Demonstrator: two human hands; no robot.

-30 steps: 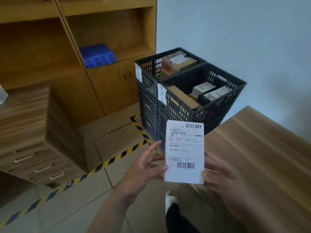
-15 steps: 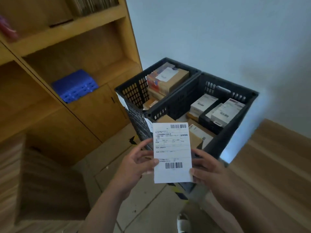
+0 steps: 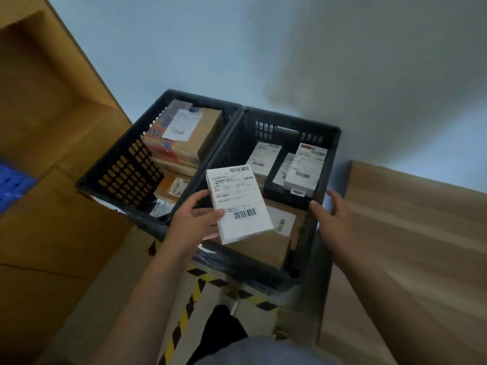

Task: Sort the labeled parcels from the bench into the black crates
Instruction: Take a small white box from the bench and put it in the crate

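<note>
Left grip [image 3: 193, 223]: we recorded it closed on one white parcel [image 3: 238, 204], thumb on the labelled face, fingers curled under the left edge. The parcel was flat and rectangular, its label facing up with one barcode near the top edge and one near the bottom, tilted slightly, and held above the near left part of the right crate [image 3: 326, 164].

Right grip [image 3: 333, 218]: we recorded it holding nothing, fingers relaxed and spread, just beside the right crate's right wall; whether it touched the wall we could not tell.

Right crate, black plastic with slotted walls: we counted a brown carton [image 3: 266, 246] with a white label lying at the near end, directly below the held parcel, and several white labelled boxes [image 3: 305, 167] at the far end, some seated in a smaller black tray.

Left crate [image 3: 123, 175], same make, set touching the right crate side by side: we counted a large brown carton [image 3: 203, 135] with a white label on top of a stack, and smaller brown parcels beneath it.

Surroundings: a wooden table [image 3: 411, 233] stood to the right of the crates, a wooden cabinet [image 3: 52, 114] to the left with a blue item [image 3: 13, 185] at its edge, a pale wall behind, and yellow-and-black tape [image 3: 184, 309] on the floor below.
</note>
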